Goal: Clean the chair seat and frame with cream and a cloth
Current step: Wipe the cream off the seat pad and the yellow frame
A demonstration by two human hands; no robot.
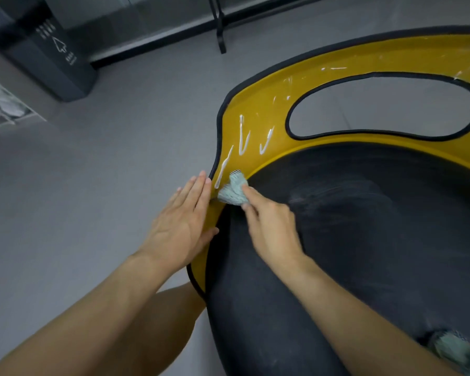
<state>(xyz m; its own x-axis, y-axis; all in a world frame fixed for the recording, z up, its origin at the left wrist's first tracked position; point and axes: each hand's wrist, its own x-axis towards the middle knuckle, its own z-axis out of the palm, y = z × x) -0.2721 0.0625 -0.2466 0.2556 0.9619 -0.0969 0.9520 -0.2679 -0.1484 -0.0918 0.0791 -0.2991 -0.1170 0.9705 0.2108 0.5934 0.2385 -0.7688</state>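
Note:
The chair has a yellow frame (pixel 258 104) with black edging and a black seat cushion (pixel 350 226) that shows pale smears. White lines of cream (pixel 242 137) lie on the frame's left part. My right hand (pixel 272 226) pinches a bunched pale green cloth (pixel 232 189) and presses it on the frame where it meets the cushion, just below the cream. My left hand (pixel 182 221) lies flat with fingers together against the frame's outer left edge. A second pale green cloth (pixel 456 351) rests on the cushion at the lower right, partly behind my right forearm.
Grey floor surrounds the chair. A dark bin (pixel 46 50) with a white arrow mark stands at the upper left. A thin black stand leg (pixel 220 25) rises at the top centre by the wall. My knee (pixel 174 321) shows below the frame's left edge.

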